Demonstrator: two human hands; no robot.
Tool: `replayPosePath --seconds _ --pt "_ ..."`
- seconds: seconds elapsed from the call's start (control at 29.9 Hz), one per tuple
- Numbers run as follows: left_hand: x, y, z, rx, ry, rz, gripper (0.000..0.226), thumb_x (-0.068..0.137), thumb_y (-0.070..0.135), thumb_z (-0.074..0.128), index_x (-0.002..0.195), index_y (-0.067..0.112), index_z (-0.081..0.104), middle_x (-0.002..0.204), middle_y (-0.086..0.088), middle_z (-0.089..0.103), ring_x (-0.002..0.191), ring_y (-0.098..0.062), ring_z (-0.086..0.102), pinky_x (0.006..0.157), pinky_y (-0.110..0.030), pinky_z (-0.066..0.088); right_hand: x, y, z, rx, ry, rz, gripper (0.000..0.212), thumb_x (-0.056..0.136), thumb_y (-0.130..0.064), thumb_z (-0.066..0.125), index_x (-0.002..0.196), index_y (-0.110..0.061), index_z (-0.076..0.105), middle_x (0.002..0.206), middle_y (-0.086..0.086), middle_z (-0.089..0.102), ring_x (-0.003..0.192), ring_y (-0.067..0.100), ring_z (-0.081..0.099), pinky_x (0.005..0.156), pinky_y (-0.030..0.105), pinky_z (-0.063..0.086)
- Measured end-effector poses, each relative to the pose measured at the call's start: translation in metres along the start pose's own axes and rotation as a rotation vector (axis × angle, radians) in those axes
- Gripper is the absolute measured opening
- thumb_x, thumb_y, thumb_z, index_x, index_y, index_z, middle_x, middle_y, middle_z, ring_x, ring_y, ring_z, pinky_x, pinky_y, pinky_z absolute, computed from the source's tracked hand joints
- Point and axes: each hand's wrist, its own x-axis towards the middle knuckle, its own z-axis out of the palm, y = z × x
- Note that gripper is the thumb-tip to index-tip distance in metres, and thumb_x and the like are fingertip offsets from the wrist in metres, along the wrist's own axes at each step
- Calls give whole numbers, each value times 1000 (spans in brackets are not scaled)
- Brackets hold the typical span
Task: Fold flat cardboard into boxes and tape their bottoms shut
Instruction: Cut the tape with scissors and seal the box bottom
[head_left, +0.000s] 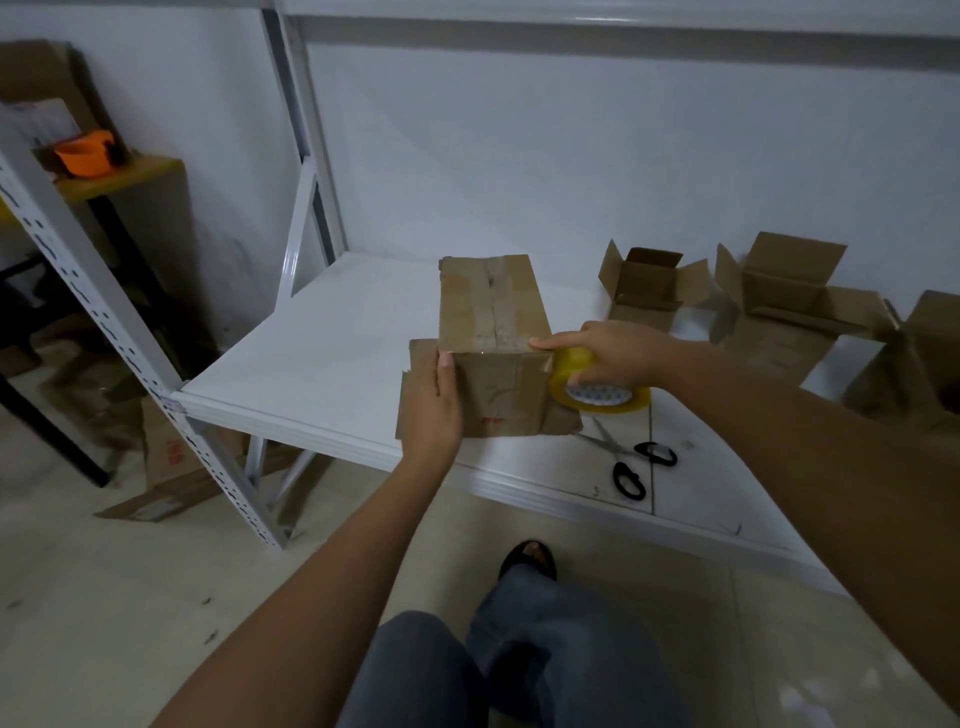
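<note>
The box (493, 332) stands bottom-up on the near part of the shelf (322, 353), at 12 o'clock from the person. Its long axis runs from 6 to 12, and a glossy strip of tape (491, 306) lies along the centre seam in the same line. The left hand (434, 410) is at the box's 7 o'clock corner, flat against the side with the thumb on the top edge and the fingers fairly straight. The right hand (618, 356) is at 4 o'clock, its fingers curled round the roll (597, 387), its thumb pressing the near right corner. I judge that hand better placed to pull the tape down over the near face. The cardboard is matt brown, creased and scuffed; the roll is translucent yellow. Scissors (634, 465) lie at 5 o'clock. Open boxes (784, 296) stand at 2 o'clock.
</note>
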Motion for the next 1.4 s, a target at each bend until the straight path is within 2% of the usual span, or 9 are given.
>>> replayPosePath --seconds 0.13,0.23,0.37,0.6,0.77,0.84,0.94,1.2,1.4 --pt "15 0 1 322 -5 175 56 96 54 18 141 22 32 141 -4 45 124 -28 48 100 -46 42 0 -5 1 33 0 7 66 91 -33 58 143 -52 21 105 -1 45 95 16 45 74 24 37" --pt "16 4 3 583 -63 299 58 101 45 15 151 17 23 158 -2 20 145 -25 17 119 -38 14 3 -10 1 56 6 8 63 92 -36 56 143 -51 22 104 -3 43 95 15 43 75 26 37" --pt "21 -9 -10 687 -87 403 67 95 48 3 151 16 21 159 -2 17 148 -20 4 116 -29 -3 7 -11 2 115 13 24 62 91 -38 57 141 -55 24 106 -2 43 99 18 45 74 26 38" --pt "41 -20 -40 748 -134 428 50 103 36 17 149 19 29 155 1 29 146 -16 18 119 -33 17 15 -29 4 260 32 -6 61 91 -34 59 142 -49 30 95 -10 44 96 15 44 69 22 37" --pt "45 -17 -58 869 -124 380 49 104 33 17 150 18 27 157 0 25 147 -18 15 119 -36 12 16 -53 9 361 85 -8 66 87 -37 64 143 -43 30 141 -1 46 120 22 47 82 23 38" --pt "45 -11 -58 918 -81 373 52 104 36 12 149 17 30 156 -2 27 147 -20 13 119 -38 8 19 -63 13 414 116 13 74 84 -41 67 145 -41 26 145 3 42 123 26 48 84 26 42" --pt "37 -1 -45 842 -184 481 62 99 43 2 149 18 28 156 -5 27 146 -22 15 118 -37 10 20 -75 23 542 142 46 84 80 -43 71 147 -39 22 148 3 38 127 26 45 94 30 43" --pt "53 15 -21 829 -246 325 54 102 45 26 149 20 27 156 -7 27 144 -26 18 115 -37 11 10 -72 35 802 171 101 80 84 -38 69 148 -32 21 150 1 33 124 20 46 87 26 43" --pt "69 38 -24 894 -343 351 45 90 53 48 122 21 54 117 -1 57 116 -23 50 90 -36 38 1 -68 41 862 216 156 76 82 -40 70 145 -29 29 141 0 43 109 12 48 79 22 42"
